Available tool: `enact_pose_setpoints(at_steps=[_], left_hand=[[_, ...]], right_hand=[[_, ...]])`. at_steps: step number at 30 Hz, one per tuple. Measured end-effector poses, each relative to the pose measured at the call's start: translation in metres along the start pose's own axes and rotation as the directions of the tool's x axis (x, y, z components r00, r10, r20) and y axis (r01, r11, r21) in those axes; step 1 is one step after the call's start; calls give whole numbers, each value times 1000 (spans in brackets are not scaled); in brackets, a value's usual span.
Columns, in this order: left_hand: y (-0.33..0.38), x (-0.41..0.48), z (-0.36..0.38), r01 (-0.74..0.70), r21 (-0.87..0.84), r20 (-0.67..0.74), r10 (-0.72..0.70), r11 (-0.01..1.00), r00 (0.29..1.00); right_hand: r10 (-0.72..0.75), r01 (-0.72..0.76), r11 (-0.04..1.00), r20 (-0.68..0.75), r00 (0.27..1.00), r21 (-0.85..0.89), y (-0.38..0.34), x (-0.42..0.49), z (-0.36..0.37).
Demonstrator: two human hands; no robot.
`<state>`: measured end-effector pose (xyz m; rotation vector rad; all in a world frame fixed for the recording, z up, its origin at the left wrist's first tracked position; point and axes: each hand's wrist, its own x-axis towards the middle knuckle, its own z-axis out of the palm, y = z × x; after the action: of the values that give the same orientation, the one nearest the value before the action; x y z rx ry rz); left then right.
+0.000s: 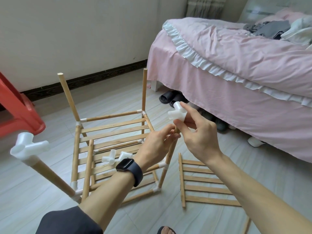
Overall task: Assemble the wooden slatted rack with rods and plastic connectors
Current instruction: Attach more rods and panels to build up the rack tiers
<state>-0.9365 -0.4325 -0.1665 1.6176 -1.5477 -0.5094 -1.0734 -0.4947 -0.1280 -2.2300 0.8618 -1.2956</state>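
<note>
We've got the rack on the floor ahead, two connectors lying on its slats, a loose slat panel to its right, bed behind that, stool left.

Both arms reach in from the bottom edge toward frame centre, hands nearly touching. Left hand has its back to camera, fingertips pinching the top of an upright rod. Left wrist wears a dark watch; dark sleeve sits near the elbow, forearm bare. Right hand is just right of it and slightly higher, thumb and forefinger gripping a white connector above the rod end, other fingers loosely curled. Right forearm is bare, entering from lower right.
</note>
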Motion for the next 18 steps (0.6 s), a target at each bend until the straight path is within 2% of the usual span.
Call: enact_pose_setpoints(at_steps=[6,12,15,18], left_hand=[[-1,4,2,-22,0,17,22,1000,1000],[5,-4,-4,66,-14,28,-66,998,997],[-5,-18,-12,130,82,78,-136,988,988],[-30,-41,-33,192,204,90,-213,960,973]], right_hand=[[-97,94,994,-37,995,-63,7,-3,3],[-19,18,999,-3,1000,-34,-4,-8,4],[39,-38,999,42,998,-21,-6,-16,-2],[-15,0,986,-83,996,-167,-10,-25,-8]])
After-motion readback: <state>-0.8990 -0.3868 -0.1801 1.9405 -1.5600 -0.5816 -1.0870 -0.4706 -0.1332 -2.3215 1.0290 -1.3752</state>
